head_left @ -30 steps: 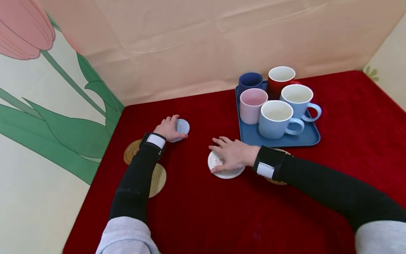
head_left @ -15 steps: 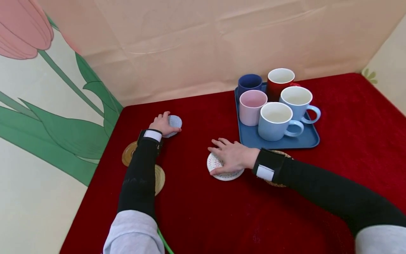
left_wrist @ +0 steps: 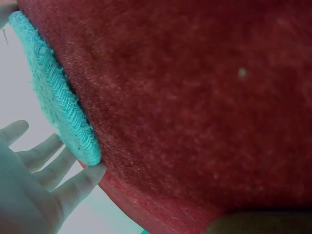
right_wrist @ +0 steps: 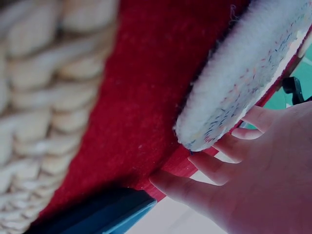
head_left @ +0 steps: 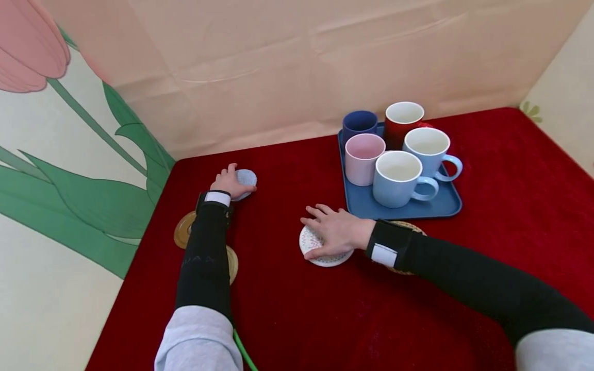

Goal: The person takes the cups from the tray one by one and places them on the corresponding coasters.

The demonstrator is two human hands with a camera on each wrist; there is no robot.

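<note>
- While the left hand (head_left: 228, 181) is pressing relaxed fingers on the blue coaster (head_left: 246, 178) far-left on the red cloth (head_left: 297, 309), it's looking soft, light, floppy.
- Right hand (head_left: 336, 234) is lying flat on the white coaster (head_left: 310, 242) mid-cloth; probably easiest pinching the edges.

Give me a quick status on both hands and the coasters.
Left hand flat on blue coaster, grip open. Right hand flat on white coaster, grip open. Tray of mugs beside, nothing blocking.
</note>
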